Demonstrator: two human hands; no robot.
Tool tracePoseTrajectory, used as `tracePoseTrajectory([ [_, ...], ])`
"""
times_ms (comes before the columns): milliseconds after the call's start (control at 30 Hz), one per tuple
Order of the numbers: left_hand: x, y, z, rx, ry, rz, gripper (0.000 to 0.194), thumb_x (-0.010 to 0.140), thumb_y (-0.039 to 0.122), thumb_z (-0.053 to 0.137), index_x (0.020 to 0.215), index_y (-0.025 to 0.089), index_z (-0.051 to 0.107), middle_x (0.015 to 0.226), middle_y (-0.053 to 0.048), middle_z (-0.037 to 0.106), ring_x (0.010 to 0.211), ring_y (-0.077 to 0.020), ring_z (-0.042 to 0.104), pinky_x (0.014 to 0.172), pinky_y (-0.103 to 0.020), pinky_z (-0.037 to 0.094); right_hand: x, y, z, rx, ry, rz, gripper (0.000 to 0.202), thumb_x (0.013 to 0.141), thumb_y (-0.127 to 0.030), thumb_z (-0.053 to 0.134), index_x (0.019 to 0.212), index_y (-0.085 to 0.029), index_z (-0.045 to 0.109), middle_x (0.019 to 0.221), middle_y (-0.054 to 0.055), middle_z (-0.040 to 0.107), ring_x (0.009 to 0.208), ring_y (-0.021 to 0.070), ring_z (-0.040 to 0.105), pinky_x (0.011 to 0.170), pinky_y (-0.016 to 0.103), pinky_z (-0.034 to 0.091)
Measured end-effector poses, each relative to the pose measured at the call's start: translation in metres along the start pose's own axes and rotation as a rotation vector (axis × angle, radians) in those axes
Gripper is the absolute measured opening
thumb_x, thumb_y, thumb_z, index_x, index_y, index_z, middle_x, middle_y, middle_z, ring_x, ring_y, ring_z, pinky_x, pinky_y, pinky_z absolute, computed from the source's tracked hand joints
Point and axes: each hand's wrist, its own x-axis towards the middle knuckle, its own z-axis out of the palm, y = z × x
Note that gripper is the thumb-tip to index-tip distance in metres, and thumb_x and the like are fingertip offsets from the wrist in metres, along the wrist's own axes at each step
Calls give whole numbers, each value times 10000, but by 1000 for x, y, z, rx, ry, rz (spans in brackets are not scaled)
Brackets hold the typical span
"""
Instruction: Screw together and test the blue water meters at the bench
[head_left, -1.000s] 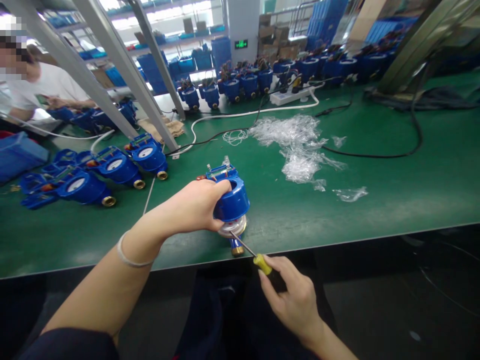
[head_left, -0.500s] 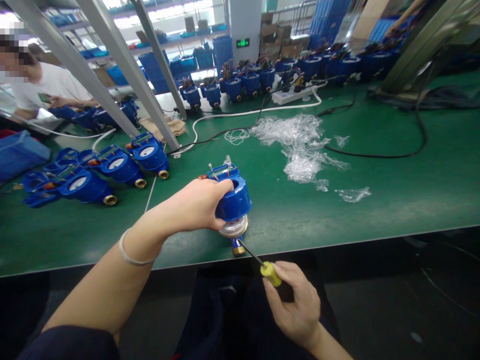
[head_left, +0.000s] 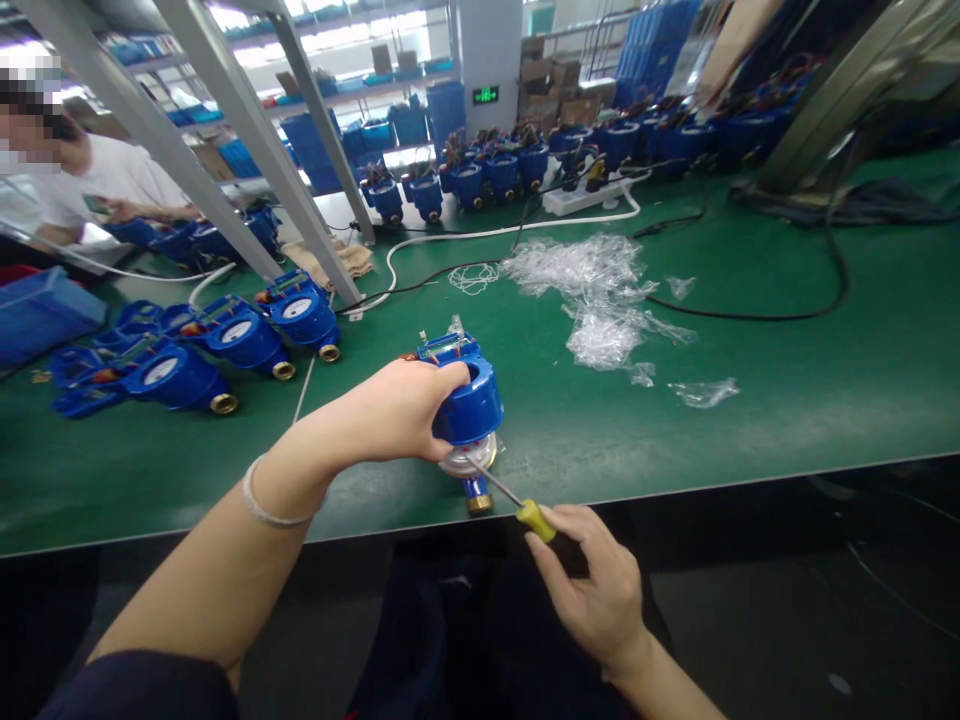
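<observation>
At ten o'clock, blue water meters (head_left: pixel 253 347) lie with dials (head_left: pixel 300 308) framed, while at the centre the person's left hand (head_left: pixel 409 410) pinches a blue housing (head_left: pixel 478 412) not yet seated over its clear register (head_left: pixel 457 462), and toward five o'clock the right hand (head_left: pixel 600 590) grips a yellow-handled screwdriver (head_left: pixel 535 520), tip at the register.

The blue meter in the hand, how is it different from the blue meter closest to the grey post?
The held meter is gripped by the left hand; the post meter rests on the green table, unheld.
The held meter's blue ring sits above an exposed clear part; the post meter's ring surrounds a white dial.
Both have blue bodies and brass-coloured ends.
</observation>
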Motion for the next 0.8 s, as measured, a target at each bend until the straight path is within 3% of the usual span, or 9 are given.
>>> tracePoseTrajectory([
  [133,-1,-1,1,9,5,1,313,706,331,716,927,215,528,805,-21,661,723,-225,648,636,-297,435,15,22,-18,-142,145,108,192,912,-209,659,1100,-198,619,959,70,706,856,209,705,768,325,581],
  [233,-2,-2,0,19,8,4,352,719,349,713,997,210,548,836,-29,672,740,-235,652,650,-307,446,39,52,-28,-427,2,125,186,936,-311,653,1074,-188,670,945,76,716,850,233,685,745,348,548],
  [333,-4,-4,0,-15,-6,11,404,739,364,706,1085,207,567,917,-47,696,794,-244,668,691,-318,475,62,69,-29,-593,-95,50,243,942,-357,640,1080,-171,713,958,121,712,898,289,648,763,426,538],
  [467,-7,-10,2,-124,64,-8,530,744,335,699,1240,209,559,1141,-82,700,993,-266,678,834,-344,519,80,48,-14,-286,-100,-126,293,899,-352,717,1164,-227,716,1094,111,706,1033,280,623,903,483,542],
  [567,-9,-13,3,-185,153,-42,641,725,318,716,1321,171,532,1291,-117,653,1158,-276,633,994,-369,495,88,29,5,20,-198,-246,340,861,-332,768,1190,-259,718,1157,72,727,1108,249,628,969,455,553],
  [700,-11,-13,1,-208,195,-80,666,721,312,724,1340,162,530,1352,-131,622,1231,-283,597,1068,-404,466,101,34,26,227,-333,-205,212,887,-282,739,1098,-278,765,1199,36,744,1230,233,618,1023,446,550],
  [800,-10,-12,0,-244,198,-73,642,709,300,729,1313,177,549,1341,-115,636,1223,-279,606,1075,-413,466,112,41,34,326,-426,-161,122,941,-256,672,996,-260,780,1113,23,773,1112,193,689,976,384,569],
])
